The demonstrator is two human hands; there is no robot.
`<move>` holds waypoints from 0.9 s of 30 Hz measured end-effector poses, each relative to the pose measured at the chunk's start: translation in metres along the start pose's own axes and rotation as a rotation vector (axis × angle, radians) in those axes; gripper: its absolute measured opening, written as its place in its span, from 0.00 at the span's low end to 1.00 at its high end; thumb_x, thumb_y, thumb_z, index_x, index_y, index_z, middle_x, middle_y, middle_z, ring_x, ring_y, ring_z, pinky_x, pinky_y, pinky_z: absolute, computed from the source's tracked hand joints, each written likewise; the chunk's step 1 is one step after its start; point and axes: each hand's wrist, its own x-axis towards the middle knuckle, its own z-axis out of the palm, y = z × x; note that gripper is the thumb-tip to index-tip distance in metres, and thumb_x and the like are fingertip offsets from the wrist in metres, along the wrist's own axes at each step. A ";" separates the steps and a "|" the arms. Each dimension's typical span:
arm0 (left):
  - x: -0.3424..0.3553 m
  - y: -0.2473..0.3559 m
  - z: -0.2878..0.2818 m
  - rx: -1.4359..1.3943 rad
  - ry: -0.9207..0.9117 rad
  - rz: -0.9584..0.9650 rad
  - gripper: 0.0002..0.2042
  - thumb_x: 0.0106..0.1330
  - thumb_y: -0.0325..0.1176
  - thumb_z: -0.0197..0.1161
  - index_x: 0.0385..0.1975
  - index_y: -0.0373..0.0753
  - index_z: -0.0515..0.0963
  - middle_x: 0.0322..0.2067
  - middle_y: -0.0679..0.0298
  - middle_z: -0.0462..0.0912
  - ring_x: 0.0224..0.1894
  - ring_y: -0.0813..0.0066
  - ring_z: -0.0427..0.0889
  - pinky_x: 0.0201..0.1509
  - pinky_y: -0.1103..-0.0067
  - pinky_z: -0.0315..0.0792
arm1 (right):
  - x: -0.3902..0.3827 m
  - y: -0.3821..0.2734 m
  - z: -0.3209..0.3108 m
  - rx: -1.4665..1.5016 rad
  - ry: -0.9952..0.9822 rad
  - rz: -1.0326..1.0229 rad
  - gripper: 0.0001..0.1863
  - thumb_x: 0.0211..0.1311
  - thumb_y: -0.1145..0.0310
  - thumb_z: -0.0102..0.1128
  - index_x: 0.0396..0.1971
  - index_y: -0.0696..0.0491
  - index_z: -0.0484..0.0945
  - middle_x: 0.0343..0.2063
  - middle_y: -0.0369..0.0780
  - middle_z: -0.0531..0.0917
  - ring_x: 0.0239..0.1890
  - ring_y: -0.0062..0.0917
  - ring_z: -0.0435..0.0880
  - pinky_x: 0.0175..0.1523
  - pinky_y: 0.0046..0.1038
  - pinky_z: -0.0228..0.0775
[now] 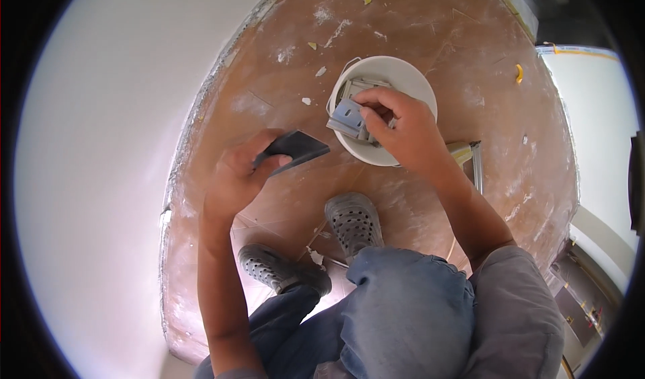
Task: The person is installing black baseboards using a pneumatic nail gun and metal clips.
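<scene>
My left hand (248, 167) grips a dark, flat rectangular piece (299, 147) left of a white bucket (410, 83). My right hand (403, 123) pinches a silvery metal bracket with slots (346, 117) over the bucket's left half. Inside the bucket are several pale metal pieces (366, 85), partly hidden by my right hand and the bracket.
The brown floor (269, 90) bears white smears and scraps. A pale wall (101, 164) runs along the left, another (591, 123) along the right. A metal-edged object (474, 164) lies behind my right forearm. My grey clogs (353, 221) stand below the bucket.
</scene>
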 end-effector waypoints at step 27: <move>-0.020 0.016 0.019 0.141 0.152 0.045 0.11 0.61 0.26 0.69 0.44 0.41 0.81 0.33 0.54 0.84 0.32 0.55 0.84 0.36 0.70 0.75 | 0.000 -0.018 0.032 0.201 -0.116 -0.178 0.10 0.68 0.65 0.64 0.39 0.56 0.85 0.29 0.42 0.87 0.28 0.26 0.85 0.35 0.24 0.74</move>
